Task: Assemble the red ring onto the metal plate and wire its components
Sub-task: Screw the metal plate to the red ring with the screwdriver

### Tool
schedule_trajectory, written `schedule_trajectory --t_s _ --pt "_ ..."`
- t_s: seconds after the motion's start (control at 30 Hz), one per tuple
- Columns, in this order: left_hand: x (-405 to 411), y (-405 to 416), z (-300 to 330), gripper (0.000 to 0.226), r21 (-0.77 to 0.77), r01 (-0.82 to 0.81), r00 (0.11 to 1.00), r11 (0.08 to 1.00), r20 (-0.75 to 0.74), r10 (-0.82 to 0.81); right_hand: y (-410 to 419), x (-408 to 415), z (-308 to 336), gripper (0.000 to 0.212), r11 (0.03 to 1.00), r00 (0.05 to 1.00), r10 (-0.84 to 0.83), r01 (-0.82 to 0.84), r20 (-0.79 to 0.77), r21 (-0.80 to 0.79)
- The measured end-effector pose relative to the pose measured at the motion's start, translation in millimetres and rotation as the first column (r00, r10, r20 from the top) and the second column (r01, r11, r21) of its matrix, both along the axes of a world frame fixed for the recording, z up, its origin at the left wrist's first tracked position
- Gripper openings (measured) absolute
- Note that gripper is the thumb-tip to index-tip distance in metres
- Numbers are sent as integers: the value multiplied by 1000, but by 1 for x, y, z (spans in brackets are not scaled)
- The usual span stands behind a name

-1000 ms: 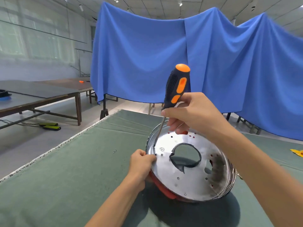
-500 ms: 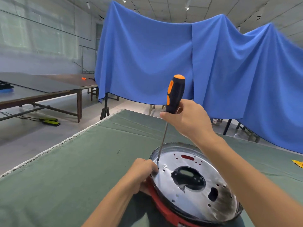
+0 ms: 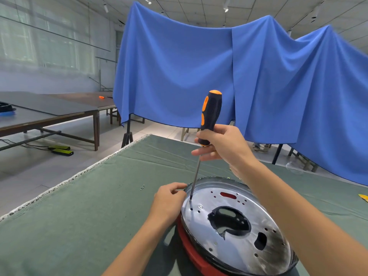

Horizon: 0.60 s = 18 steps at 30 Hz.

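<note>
A round shiny metal plate (image 3: 247,253) with several holes and a big central opening lies on the green table, and the red ring (image 3: 191,251) shows under its near-left edge. My left hand (image 3: 169,202) grips the plate's left rim. My right hand (image 3: 221,146) holds a black and orange screwdriver (image 3: 211,114) upright. Its shaft slants down and the tip rests at a small hole near the plate's left edge, next to my left fingers. A red slot shows through the plate at the far side.
The green cloth-covered table (image 3: 89,226) ends at a frayed edge on the left. Two or three small screws (image 3: 142,187) lie loose on the cloth left of the plate. A blue drape (image 3: 258,76) hangs behind. Dark tables (image 3: 49,110) stand at the far left.
The plate has tipped from tilted toward me to lying nearly flat. The screwdriver has swung more upright, its tip staying at the left-edge hole. My left hand kept its grip on the rim.
</note>
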State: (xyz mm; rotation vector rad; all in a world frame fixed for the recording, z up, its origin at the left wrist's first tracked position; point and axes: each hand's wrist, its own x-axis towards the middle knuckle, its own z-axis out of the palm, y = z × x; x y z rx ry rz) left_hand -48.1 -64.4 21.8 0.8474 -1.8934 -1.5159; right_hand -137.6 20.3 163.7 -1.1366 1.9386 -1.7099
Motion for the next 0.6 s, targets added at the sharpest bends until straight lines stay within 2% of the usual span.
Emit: schedule_trajectory --t_s 0.07,0.13,0.2,0.27,0.3,0.33,0.37,0.43,0.53,0.6 --pt "0 2 -2 30 -40 -2 1000 999 -10 2 0 1 1 5 1000 1000 13 -12 -6 4" --pt "0 5 -2 31 -62 0 1000 998 -28 -2 1 1 0 6 1000 997 6 -5 -77 15" --pt "1 8 0 32 -68 0 999 998 -40 -3 0 1 -2 16 994 960 -88 104 -264 44" --pt "1 9 -1 35 -60 -3 999 998 -47 1 -4 2 -3 26 941 792 -236 331 -563 70" --pt "1 10 -1 36 -55 -2 999 999 -51 -1 -6 1 -4 30 904 686 -286 426 -669 50" --pt "1 10 -2 36 -51 2 998 999 -57 -5 -8 2 -4 33 880 620 -315 474 -718 23" --pt "1 10 -2 37 -46 4 998 999 -62 -7 -9 1 -4 34 878 608 -324 478 -725 9" --pt "1 10 -2 38 -42 4 997 999 -72 -7 -10 -1 -2 36 916 721 -276 397 -636 52" --pt "0 11 -2 36 -55 -3 997 998 -77 -2 -5 2 3 36 992 955 -71 99 -287 84" --pt "0 10 -2 36 -57 -12 997 998 -74 8 -1 2 4 25 996 992 51 -43 -113 74"
